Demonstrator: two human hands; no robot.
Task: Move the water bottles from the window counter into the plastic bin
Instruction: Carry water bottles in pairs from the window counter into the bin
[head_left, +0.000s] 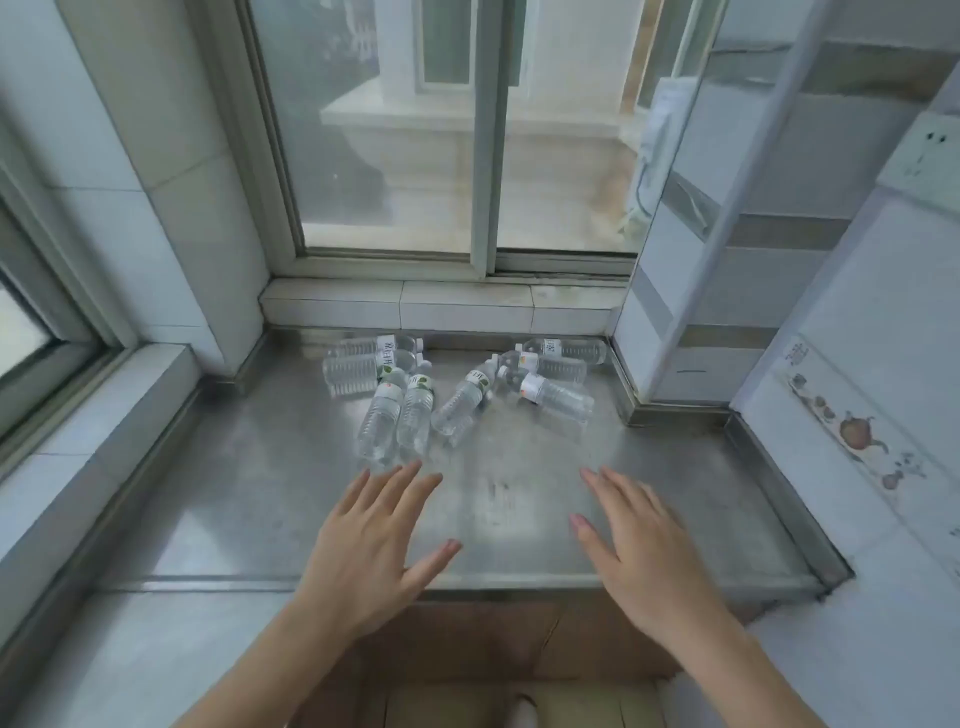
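Both hands hovered above the steel bench (519, 499), palms down and empty. The left hand (371, 551) had its fingers (400, 486) straight and spread, tips just short of the nearest bottles; the right hand (641, 551) was likewise flat and relaxed, holding nothing.

The water bottles (457, 384) all lay on their sides near the far edge of the bench, below the window (467, 130). Two lay against the far-left corner, a pair (397, 421) pointed toward the near edge just ahead of the left hand, one slanted bottle (462, 400) lay in the middle, and three (558, 371) were stacked close together toward the far-right corner. The plastic bin was not in view, so its place could not be told.

The step in hand looked like the first reach. It would go best if each hand took a near bottle first: the left closing round the body of one of the pair, the right going to the slanted one. Lying loose on smooth steel, the bottles would likely roll if nudged, so a grip from above across the ribbed middle seemed safer than pushing at an end. The thin plastic would probably dent under a hard squeeze.
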